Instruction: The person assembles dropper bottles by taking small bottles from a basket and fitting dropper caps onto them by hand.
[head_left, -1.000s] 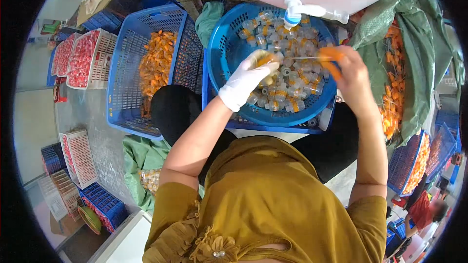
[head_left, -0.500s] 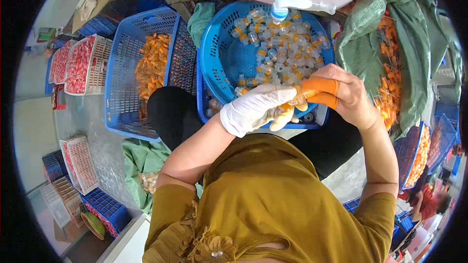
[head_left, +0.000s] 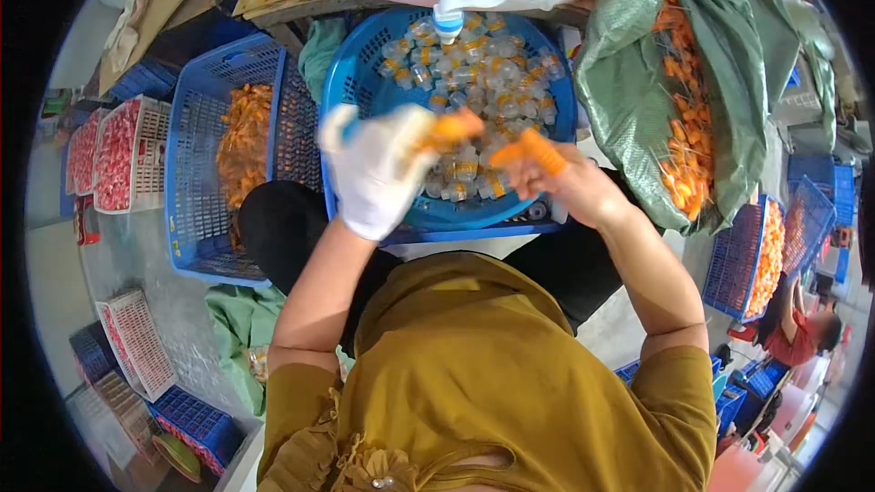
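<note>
My left hand, in a white glove and smeared by motion, is over the left side of a round blue basin. From its fingers sticks a small orange plastic piece, too blurred to make out in detail. My right hand wears orange finger covers on two fingers. Its fingers are stretched leftward, apart from the left hand, and nothing shows in them. Below both hands, the blue basin holds many small clear plastic bottles with orange bands.
A white tap on a large pale container hangs over the basin. On the left stands a blue crate with orange pieces. A green woven sack at right holds orange pieces with thin stems. A person in red is far right.
My hands were together over the basin's front edge and have separated. The left moved left and up with the orange piece. The camera view has shifted slightly.
</note>
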`<control>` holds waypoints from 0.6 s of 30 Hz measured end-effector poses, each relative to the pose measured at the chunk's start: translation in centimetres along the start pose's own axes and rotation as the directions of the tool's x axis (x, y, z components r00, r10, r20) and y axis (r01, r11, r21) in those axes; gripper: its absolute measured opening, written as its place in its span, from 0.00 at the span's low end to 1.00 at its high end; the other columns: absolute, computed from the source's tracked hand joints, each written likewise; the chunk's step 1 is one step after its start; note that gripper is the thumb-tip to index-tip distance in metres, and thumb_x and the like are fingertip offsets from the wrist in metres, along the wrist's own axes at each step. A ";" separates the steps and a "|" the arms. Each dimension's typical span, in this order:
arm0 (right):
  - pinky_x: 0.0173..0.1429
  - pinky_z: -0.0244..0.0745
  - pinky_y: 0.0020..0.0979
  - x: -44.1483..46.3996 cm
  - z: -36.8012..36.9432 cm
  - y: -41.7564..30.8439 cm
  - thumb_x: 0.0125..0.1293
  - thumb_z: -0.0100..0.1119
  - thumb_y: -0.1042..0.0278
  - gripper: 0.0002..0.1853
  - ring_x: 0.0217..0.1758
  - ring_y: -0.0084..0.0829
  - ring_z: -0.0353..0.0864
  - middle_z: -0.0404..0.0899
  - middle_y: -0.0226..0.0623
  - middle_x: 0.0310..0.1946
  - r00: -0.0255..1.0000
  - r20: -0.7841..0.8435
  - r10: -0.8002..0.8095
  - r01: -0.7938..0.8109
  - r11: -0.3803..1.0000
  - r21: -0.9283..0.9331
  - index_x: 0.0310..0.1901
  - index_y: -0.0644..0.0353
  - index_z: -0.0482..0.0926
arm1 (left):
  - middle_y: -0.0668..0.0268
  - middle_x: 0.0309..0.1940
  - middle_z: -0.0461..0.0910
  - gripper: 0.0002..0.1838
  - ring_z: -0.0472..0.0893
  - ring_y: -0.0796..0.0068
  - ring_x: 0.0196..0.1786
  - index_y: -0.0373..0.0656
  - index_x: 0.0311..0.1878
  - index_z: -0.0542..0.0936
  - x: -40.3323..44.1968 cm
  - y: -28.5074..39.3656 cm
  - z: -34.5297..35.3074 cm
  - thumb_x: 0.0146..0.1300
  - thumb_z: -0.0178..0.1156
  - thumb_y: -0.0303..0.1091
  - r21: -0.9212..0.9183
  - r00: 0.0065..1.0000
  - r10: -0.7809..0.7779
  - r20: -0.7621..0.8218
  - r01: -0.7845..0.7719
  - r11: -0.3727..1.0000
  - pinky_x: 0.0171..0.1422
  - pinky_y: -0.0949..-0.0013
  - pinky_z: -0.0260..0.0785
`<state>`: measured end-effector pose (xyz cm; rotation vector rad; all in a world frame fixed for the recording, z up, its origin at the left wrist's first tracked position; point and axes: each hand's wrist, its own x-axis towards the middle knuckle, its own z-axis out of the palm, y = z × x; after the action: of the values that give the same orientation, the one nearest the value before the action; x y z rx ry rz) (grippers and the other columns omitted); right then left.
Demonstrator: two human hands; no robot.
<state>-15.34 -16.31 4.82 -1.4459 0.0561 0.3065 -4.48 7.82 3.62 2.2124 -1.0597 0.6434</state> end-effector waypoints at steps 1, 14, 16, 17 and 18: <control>0.44 0.72 0.25 -0.3 -0.2 -2.0 0.74 0.45 0.59 0.18 0.34 0.25 0.76 0.79 0.34 0.34 0.981 -0.125 0.151 -0.152 0.988 -0.004 0.46 0.67 0.78 | 0.70 0.38 0.79 0.24 0.78 0.68 0.44 0.48 0.50 0.79 0.4 -1.8 -0.8 0.47 0.72 0.34 -0.034 0.980 -0.138 -0.141 0.135 0.990 0.61 0.57 0.61; 0.53 0.73 0.46 -7.0 -16.3 -4.1 0.65 0.57 0.52 0.23 0.50 0.53 0.79 0.82 0.50 0.42 0.552 -0.804 -0.218 -0.832 -0.088 -0.548 0.60 0.47 0.74 | 0.63 0.40 0.81 0.11 0.80 0.62 0.43 0.51 0.40 0.85 -2.5 -4.4 2.8 0.56 0.64 0.42 0.015 0.718 -0.143 0.681 0.181 0.983 0.57 0.58 0.64; 0.51 0.74 0.47 -7.2 -17.6 -2.9 0.66 0.56 0.50 0.24 0.49 0.53 0.80 0.82 0.50 0.42 0.607 -0.767 -0.209 -0.793 -0.088 -0.603 0.59 0.51 0.73 | 0.64 0.37 0.82 0.13 0.81 0.63 0.42 0.52 0.41 0.85 -3.7 -4.3 4.8 0.54 0.64 0.44 0.166 0.646 -0.088 0.759 -0.061 0.984 0.60 0.59 0.60; 0.51 0.74 0.47 -7.7 -19.0 -1.7 0.66 0.56 0.50 0.24 0.49 0.53 0.80 0.82 0.50 0.42 0.606 -0.767 -0.212 -0.793 -0.086 -0.603 0.59 0.51 0.73 | 0.64 0.37 0.82 0.13 0.81 0.63 0.42 0.52 0.41 0.85 -3.1 -4.2 4.9 0.54 0.64 0.44 0.168 0.648 -0.087 0.757 -0.063 0.984 0.60 0.59 0.60; 0.51 0.74 0.47 -8.3 -20.7 -0.3 0.66 0.57 0.52 0.23 0.47 0.53 0.80 0.81 0.50 0.41 0.652 -0.689 -0.316 -0.743 -0.083 -0.665 0.58 0.54 0.74 | 0.64 0.36 0.82 0.14 0.81 0.61 0.41 0.53 0.43 0.84 -2.3 -4.1 5.0 0.54 0.64 0.45 0.183 0.478 -0.116 0.870 -0.096 0.978 0.58 0.58 0.62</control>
<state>-20.26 -38.05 4.24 -3.1450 1.0456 -0.0286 -1.65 7.67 -2.61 2.7869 -1.4858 -0.5745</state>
